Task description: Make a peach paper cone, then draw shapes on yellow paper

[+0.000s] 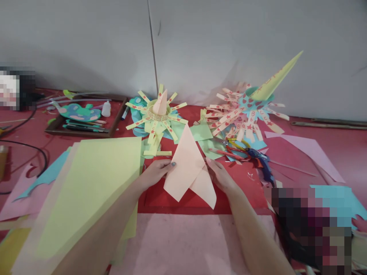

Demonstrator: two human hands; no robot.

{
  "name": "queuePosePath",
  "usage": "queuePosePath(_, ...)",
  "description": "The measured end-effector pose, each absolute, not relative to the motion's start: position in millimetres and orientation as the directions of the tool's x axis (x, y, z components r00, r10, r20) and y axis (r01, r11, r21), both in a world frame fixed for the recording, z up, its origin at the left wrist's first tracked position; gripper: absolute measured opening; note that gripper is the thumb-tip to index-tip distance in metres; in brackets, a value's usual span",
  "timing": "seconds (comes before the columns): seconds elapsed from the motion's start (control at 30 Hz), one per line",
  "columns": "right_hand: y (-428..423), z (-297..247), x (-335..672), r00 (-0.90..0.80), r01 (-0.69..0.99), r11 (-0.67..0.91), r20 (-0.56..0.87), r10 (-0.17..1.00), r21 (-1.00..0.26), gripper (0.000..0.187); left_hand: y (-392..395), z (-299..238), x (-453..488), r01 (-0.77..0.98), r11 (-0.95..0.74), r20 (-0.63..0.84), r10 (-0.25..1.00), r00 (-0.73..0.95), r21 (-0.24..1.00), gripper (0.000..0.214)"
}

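Observation:
A peach sheet of paper, folded toward a cone with its tip pointing up, is held above a red mat. My left hand grips the sheet's left edge, fingers curled around it. On the right edge my right hand pinches the same sheet. A yellow-green sheet lies over my left forearm's side of the table.
Two finished paper sun-like crafts with cones stand at the back: a yellow one and a blue-pink one. Scissors and a glue gun lie right of my hands. A tray with pens and glue bottle sits back left.

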State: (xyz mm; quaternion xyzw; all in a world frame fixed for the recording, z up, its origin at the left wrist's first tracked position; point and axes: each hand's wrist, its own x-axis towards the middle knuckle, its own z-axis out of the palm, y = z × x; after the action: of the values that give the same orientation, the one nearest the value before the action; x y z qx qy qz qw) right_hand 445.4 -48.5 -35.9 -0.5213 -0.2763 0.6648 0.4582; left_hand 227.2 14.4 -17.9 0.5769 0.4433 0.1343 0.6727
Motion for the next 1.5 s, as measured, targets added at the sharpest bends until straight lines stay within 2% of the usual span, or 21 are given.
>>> queuePosePath(0.13, -49, -34, 445, -0.083, -0.178, -0.409, -0.4, 0.913, -0.895, 0.03, 14, -16, 227, 0.361, 0.269, -0.438, 0.705, 0.558, 0.893, 0.033)
queuePosePath(0.23, -49, -33, 445, -0.079, -0.147, -0.401, -0.393, 0.916, -0.904, 0.028, 14, -17, 226, 0.27, 0.343, -0.436, 0.695, 0.571, 0.9, 0.027)
queuePosePath(0.37, -50, -35, 445, -0.064, -0.174, -0.416, -0.412, 0.909, -0.892, 0.033, 16, -22, 222, 0.118, 0.487, -0.45, 0.65, 0.613, 0.865, 0.036)
queuePosePath(0.53, -50, -38, 450, -0.089, -0.227, -0.461, -0.453, 0.887, -0.858, 0.03, 22, -26, 217, 0.077, 0.562, -0.47, 0.6, 0.647, 0.824, 0.039)
queuePosePath(0.7, -50, -35, 452, -0.115, -0.32, -0.459, -0.447, 0.887, -0.829, 0.018, 23, -26, 216, 0.064, 0.574, -0.468, 0.592, 0.656, 0.816, 0.035)
queuePosePath(1.03, -47, -39, 454, -0.063, -0.312, -0.443, -0.447, 0.892, -0.841, 0.011, 23, -26, 215, 0.064, 0.6, -0.501, 0.599, 0.625, 0.797, 0.028)
queuePosePath(1.5, -47, -41, 454, 0.001, -0.368, -0.485, -0.522, 0.853, -0.793, 0.012, 22, -29, 215, 0.059, 0.588, -0.495, 0.62, 0.609, 0.807, 0.022)
